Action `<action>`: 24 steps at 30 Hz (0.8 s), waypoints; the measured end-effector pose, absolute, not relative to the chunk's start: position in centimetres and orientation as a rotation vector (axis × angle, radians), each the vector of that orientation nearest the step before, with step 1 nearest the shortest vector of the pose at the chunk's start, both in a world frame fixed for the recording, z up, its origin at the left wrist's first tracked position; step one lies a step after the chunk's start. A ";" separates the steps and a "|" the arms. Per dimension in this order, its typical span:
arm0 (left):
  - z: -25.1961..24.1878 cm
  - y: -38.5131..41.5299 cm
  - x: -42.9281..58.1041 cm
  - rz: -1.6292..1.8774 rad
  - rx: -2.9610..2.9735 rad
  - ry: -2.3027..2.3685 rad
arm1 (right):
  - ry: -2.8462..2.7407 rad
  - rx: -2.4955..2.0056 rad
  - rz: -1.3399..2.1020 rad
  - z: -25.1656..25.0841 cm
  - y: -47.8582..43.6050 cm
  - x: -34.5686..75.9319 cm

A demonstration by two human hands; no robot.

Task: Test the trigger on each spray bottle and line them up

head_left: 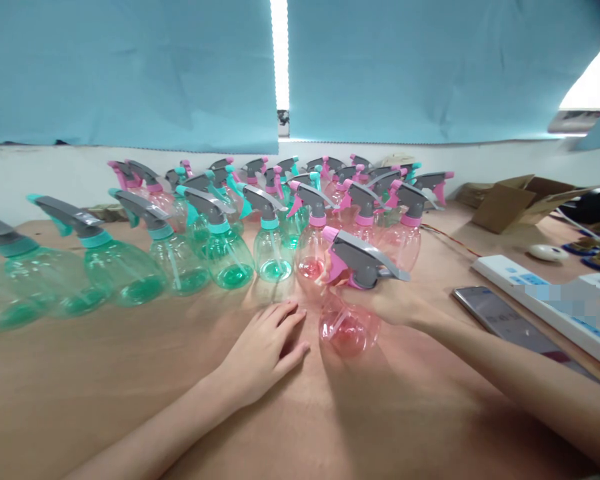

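Note:
My right hand (387, 301) grips the neck of a pink spray bottle (349, 330) with a grey and pink trigger head (361, 261), held upright just above or on the brown table (130, 387). Flat on the table just left of that bottle lies my left hand (266, 350), fingers stretched out and holding nothing. Behind both hands stand several rows of finished spray bottles, green ones (227, 257) to the left and pink ones (313, 257) to the right.
A phone (500, 317) lies on the table at the right, beside a white power strip (545, 307). Cardboard boxes (517, 200) sit at the back right. Blue curtains (130, 73) hang along the far wall.

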State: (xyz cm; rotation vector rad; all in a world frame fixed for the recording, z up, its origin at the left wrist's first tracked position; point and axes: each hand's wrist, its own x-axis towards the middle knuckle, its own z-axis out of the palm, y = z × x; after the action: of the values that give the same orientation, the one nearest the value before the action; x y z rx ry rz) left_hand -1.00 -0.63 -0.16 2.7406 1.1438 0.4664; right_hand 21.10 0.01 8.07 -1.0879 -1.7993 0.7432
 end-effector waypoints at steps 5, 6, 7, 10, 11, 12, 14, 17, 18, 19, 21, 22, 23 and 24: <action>-0.3 -0.7 -1.0 0.463 2.746 1.147 | -1.818 -1.129 0.737 8.4 -0.1 21.1; -0.2 -0.7 -1.0 0.457 2.747 1.150 | -1.830 -1.115 0.754 8.4 -0.1 21.1; -0.1 -0.7 -0.9 0.450 2.747 1.153 | -1.842 -1.092 0.781 8.4 -0.1 21.1; 0.3 -0.8 -0.8 0.421 2.741 1.156 | -1.866 -0.988 0.873 8.3 -0.1 21.1; 0.4 -0.8 -0.8 0.428 2.739 1.155 | -1.867 -0.955 0.885 8.3 -0.1 21.1; 0.4 -0.8 -0.8 0.435 2.737 1.153 | -1.868 -0.930 0.887 8.2 -0.1 21.1; 0.4 -0.7 -0.8 0.445 2.732 1.150 | -1.864 -0.908 0.884 8.2 -0.1 21.1; 0.2 -0.7 -0.9 0.439 2.730 1.145 | -1.854 -0.908 0.899 8.2 -0.1 21.0; 0.1 -0.7 -0.9 0.444 2.732 1.143 | -1.851 -0.899 0.912 8.3 -0.1 21.0; 0.0 -0.7 -1.0 0.454 2.736 1.140 | -1.849 -0.880 0.924 8.4 -0.2 21.0; -0.2 -0.6 -1.0 0.471 2.741 1.137 | -1.844 -0.844 0.952 8.5 -0.2 20.9; -0.2 -0.6 -1.0 0.474 2.742 1.135 | -1.841 -0.832 0.962 8.5 -0.2 20.8; -0.2 -0.6 -1.0 0.469 2.741 1.136 | -1.839 -0.831 0.967 8.6 -0.3 20.8; -0.2 -0.6 -1.0 0.460 2.741 1.137 | -1.843 -0.834 0.964 8.6 -0.3 20.8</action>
State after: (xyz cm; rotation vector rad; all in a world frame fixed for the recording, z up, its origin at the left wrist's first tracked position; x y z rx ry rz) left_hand -0.98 -0.62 -0.18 2.7409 1.1369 0.4604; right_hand 20.77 -0.28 8.59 -0.8342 -1.8430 0.9642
